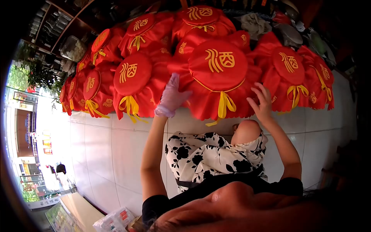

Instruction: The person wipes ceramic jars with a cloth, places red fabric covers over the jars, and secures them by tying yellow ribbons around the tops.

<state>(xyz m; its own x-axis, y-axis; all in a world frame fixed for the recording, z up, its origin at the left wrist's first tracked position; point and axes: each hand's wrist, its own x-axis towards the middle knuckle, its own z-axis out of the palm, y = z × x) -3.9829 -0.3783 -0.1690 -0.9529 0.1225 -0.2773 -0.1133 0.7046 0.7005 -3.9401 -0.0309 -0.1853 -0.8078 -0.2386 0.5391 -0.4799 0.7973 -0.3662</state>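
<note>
Directly in front stands a jar covered in red cloth (218, 63), with yellow characters on its round top and a yellow ribbon (225, 104) tied in a bow at its front. My left hand (172, 97), in a pale purple glove, is at the left side of this cloth, thumb apart from the fingers, holding nothing. At the cloth's right side is my right hand (261, 101), bare, its fingers spread and slightly curled with nothing in them. Whether either hand touches the cloth I cannot tell.
Several similar red-covered jars surround it, including one at the left (132, 73) and one at the right (288, 65). Grey cloth (253, 26) lies behind. Shelves (52, 29) stand at the back left. A white plastic bag (114, 221) rests on the tiled floor (100, 154).
</note>
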